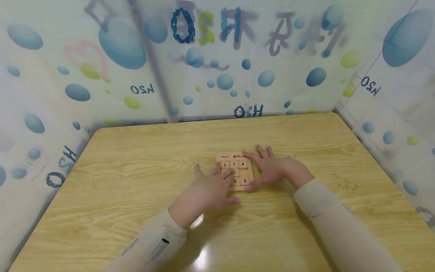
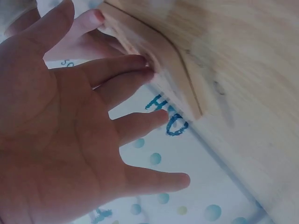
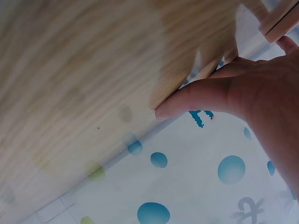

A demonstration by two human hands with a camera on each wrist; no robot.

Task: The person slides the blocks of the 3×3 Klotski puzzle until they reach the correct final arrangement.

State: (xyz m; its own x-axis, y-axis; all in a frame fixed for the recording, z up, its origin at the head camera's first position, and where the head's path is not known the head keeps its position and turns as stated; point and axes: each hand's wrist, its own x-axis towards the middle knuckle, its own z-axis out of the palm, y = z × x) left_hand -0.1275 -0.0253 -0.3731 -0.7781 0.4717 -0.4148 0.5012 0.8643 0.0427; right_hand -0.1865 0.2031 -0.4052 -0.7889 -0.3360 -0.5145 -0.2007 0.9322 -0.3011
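The number puzzle point(image 1: 244, 172) is shown legibly only in head view. Left hand point(image 1: 212, 189) and right hand point(image 1: 272, 169) are spread against it.

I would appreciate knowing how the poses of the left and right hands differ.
The left hand reaches over the number puzzle, covering part of its left column; the right hand is at its right side, leaving the right column visible. In the head view, the left thumb lies below the puzzle; the right thumb meets its lower right corner. Both hands have spread fingers.
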